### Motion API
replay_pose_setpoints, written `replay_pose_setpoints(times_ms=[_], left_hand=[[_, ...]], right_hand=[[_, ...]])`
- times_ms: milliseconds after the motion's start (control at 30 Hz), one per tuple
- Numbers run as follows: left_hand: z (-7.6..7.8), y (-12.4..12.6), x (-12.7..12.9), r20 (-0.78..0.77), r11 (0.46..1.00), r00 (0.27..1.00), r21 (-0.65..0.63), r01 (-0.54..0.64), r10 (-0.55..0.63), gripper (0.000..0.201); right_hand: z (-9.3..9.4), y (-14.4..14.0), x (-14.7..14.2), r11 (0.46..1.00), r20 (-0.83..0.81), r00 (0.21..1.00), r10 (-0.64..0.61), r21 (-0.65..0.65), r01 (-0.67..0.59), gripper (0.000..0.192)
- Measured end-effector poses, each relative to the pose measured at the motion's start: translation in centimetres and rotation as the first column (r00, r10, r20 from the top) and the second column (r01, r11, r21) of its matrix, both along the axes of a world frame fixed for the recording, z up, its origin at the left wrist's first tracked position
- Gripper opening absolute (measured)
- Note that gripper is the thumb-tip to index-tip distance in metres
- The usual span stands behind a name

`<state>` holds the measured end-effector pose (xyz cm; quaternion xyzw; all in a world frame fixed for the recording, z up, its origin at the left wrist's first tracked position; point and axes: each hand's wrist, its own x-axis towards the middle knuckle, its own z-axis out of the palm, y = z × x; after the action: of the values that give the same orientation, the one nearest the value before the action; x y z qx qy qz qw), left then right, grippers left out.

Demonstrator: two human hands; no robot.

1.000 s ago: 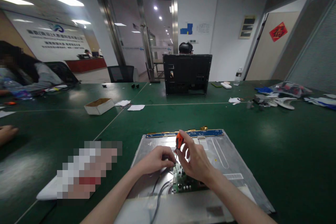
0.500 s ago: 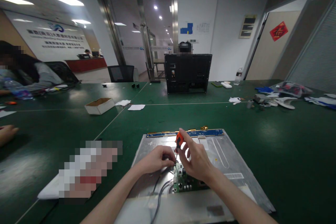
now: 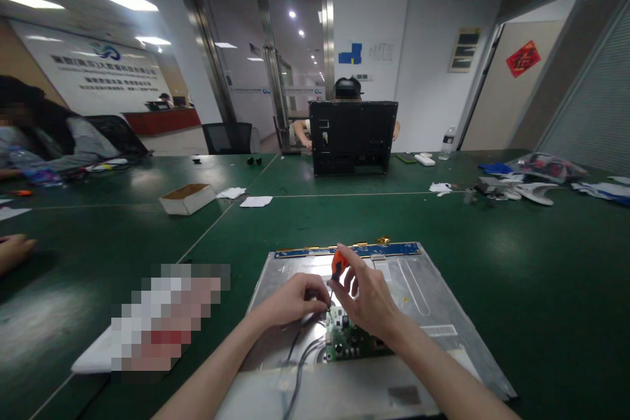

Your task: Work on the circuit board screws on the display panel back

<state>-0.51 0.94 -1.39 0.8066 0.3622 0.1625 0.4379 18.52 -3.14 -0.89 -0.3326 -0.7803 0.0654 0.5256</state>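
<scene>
My right hand (image 3: 371,292) is closed round an orange and black screwdriver (image 3: 338,264), with the forefinger on top of the handle. Its thin shaft points down to the upper left corner of a green circuit board (image 3: 344,343). My left hand (image 3: 302,295) is pinched beside the screwdriver's tip; what lies between its fingertips is too small to make out. The board sits on the silver metal back of a display panel (image 3: 438,302), partly covered by my right hand. Dark cables (image 3: 301,367) run from the board's left side toward me.
A blue circuit strip (image 3: 398,249) lines the panel's far edge. On the green table (image 3: 295,223) are an open white box (image 3: 189,200), papers (image 3: 256,201), a blurred packet (image 3: 162,321) and, opposite, a black monitor (image 3: 353,138) before a person. Another person's hand (image 3: 14,252) rests at left.
The screwdriver handle has shifted slightly right and down in my right hand. My left hand stays almost still. Behind the monitor, the person's arms have come into sight on both sides.
</scene>
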Motion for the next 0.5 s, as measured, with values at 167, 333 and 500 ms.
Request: replay_pose_setpoints(times_ms=[167, 333, 500], left_hand=[[0.1, -0.01, 0.0, 0.0, 1.0, 1.0, 0.011, -0.011, 0.011, 0.012], [0.22, -0.07, 0.03, -0.007, 1.0, 1.0, -0.013, -0.023, 0.023, 0.01], [0.31, -0.15, -0.04, -0.015, 1.0, 1.0, -0.011, -0.014, 0.014, 0.014]], right_hand=[[0.48, -0.16, 0.14, 0.998, -0.01, 0.999, 0.053, -0.031, -0.054, 0.064], [0.4, -0.13, 0.17, 0.998, -0.02, 0.998, 0.06, -0.035, -0.061, 0.064], [0.04, 0.1, 0.08, 1.0, -0.01, 1.0, 0.012, -0.005, -0.012, 0.058]])
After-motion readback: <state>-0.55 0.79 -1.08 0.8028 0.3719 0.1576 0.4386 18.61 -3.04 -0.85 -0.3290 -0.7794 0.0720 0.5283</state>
